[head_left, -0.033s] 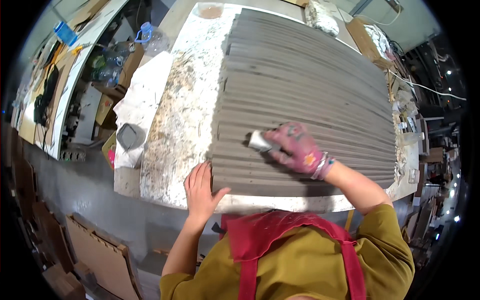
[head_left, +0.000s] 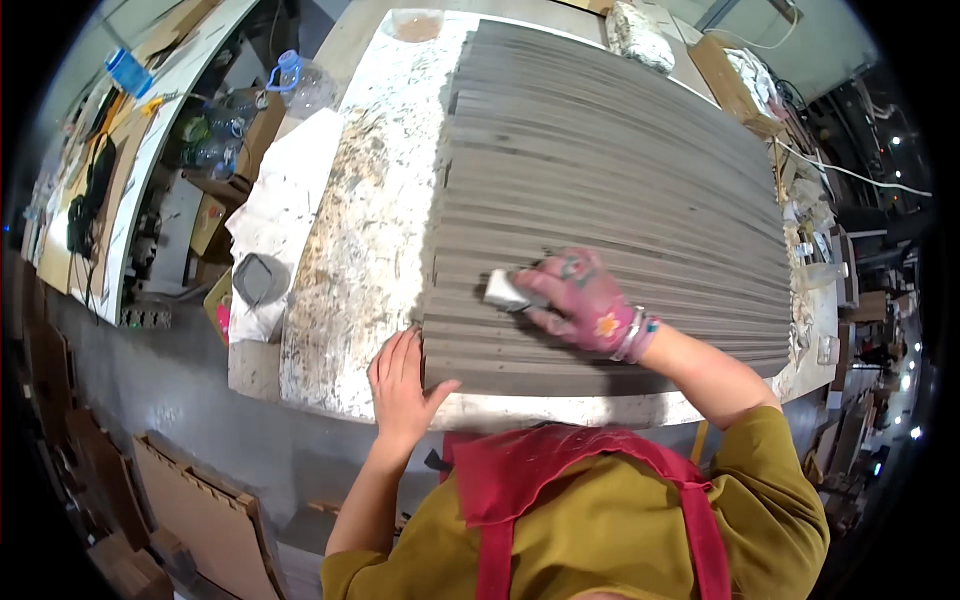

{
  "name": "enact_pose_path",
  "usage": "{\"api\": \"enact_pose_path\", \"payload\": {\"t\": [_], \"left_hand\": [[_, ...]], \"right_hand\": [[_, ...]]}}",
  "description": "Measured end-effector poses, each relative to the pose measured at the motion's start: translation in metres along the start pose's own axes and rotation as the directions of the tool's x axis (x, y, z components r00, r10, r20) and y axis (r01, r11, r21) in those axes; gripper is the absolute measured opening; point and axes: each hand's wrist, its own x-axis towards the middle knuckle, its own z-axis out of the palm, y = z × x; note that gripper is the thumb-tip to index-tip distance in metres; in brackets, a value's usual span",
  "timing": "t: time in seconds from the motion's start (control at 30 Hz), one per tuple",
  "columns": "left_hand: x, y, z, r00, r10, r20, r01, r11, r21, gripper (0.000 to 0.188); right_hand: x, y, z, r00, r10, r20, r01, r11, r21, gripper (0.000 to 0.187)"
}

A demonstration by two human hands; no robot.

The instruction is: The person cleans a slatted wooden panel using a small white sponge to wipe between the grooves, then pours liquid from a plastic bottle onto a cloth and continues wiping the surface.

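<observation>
A large dark grey panel [head_left: 610,180] with many parallel ridges lies on a stained white board. My right hand [head_left: 585,305], in a pink glove with a flower on it, is closed round a small white block [head_left: 504,291] with a greyish side. The block rests on the ridges in the panel's near left part; whether it is a sponge or a sanding block I cannot tell. Bare and spread, my left hand [head_left: 402,388] lies at the panel's near left corner, its fingers on the board and its thumb reaching the panel's edge.
The speckled white board [head_left: 370,220] shows along the panel's left. Farther left, a grey square cup [head_left: 258,280] stands on a white cloth [head_left: 283,190] near a large clear bottle [head_left: 305,85]. A wrapped bundle [head_left: 640,38] sits at the back, and a cardboard box [head_left: 735,85] back right.
My right hand has shifted slightly to the left along the ridges with the white block. The left hand stays in nearly the same place.
</observation>
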Motion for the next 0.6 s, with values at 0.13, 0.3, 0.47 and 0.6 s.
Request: {"api": "enact_pose_path", "payload": {"t": [0.13,0.3,0.47,0.6], "left_hand": [[0.003,0.004,-0.002,1.0,0.013,0.002,-0.013,1.0,-0.019,0.077],[0.003,0.0,0.0,1.0,0.016,-0.01,-0.017,1.0,-0.019,0.076],[0.004,0.001,-0.003,1.0,-0.007,0.027,0.008,1.0,-0.023,0.078],[0.004,0.0,-0.001,0.999,-0.026,0.042,0.028,0.999,-0.046,0.079]], "right_hand": [[0.034,-0.009,0.022,0.995,-0.054,-0.084,0.055,0.998,0.015,0.044],[0.081,0.015,-0.007,0.983,0.067,-0.17,-0.065,0.998,0.017,0.044],[0.069,0.072,-0.008,0.98,0.112,-0.166,-0.144,0.97,-0.194,0.045],[0.122,0.064,0.031,0.979,-0.006,-0.205,-0.035,0.98,-0.196,0.034]]}}
